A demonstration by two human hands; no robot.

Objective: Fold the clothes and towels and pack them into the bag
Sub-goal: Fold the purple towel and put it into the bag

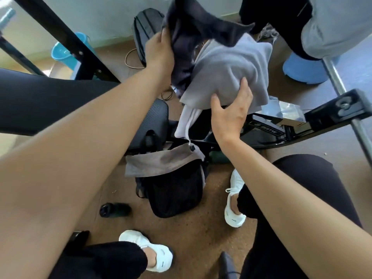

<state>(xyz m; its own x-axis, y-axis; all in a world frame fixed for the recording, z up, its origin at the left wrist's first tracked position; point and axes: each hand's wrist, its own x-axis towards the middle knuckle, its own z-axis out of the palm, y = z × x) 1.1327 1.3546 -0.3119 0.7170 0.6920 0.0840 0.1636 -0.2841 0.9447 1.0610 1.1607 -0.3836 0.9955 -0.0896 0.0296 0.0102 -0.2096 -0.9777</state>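
Left grip (160, 52) clutching dark garment (187, 37) | right grip (229, 113) spread, pressing grey bundle (227, 71) | bag (173, 198): towel (159, 161) at mouth | both unpacked

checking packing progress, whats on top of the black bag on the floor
A brownish towel lies draped across the top of the bag. It covers the opening, so what is inside cannot be seen.

A light-blue plastic bucket (60, 53) stood far left by the wall. A blue plastic stool (304, 69) stood well apart on the right. A dark bottle (114, 209) lay sideways on the brown speckled floor (201, 234).
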